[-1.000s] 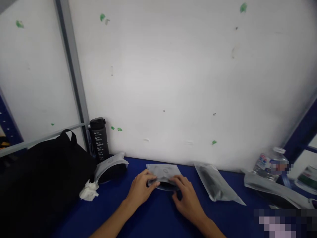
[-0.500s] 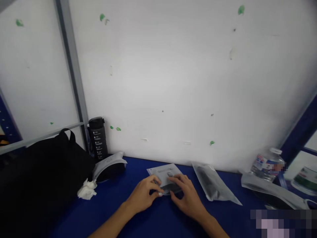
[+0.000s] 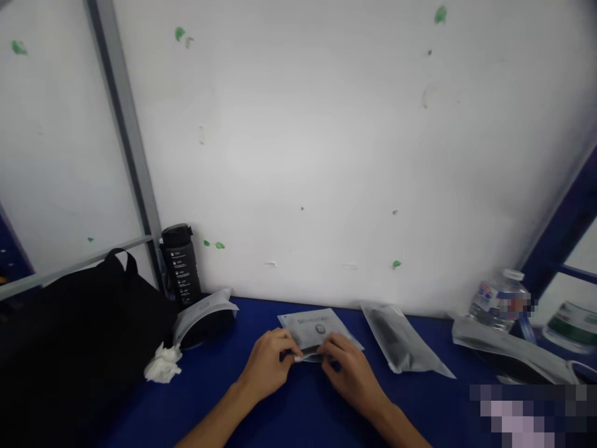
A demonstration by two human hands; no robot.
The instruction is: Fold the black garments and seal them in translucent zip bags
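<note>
A frosted plastic zip bag with dark printing lies flat on the blue table in front of me, something dark showing at its near edge. My left hand pinches the bag's near left corner, where a small white piece, perhaps the zip slider, shows at the fingertips. On the near right edge, the thumb and fingers of my right hand are closed on the same bag. Between both hands the near edge looks slightly parted. The bag's contents cannot be made out.
To the right lies another frosted bag with a dark item inside. Further right are a third bag and a clear plastic bottle. A crumpled tissue, black bag, black bottle and frosted pouch stand left.
The fingers of my right hand have drawn in from spread over the bag to a pinch at its near edge. My left hand stays at the left corner. The view has shifted slightly.
</note>
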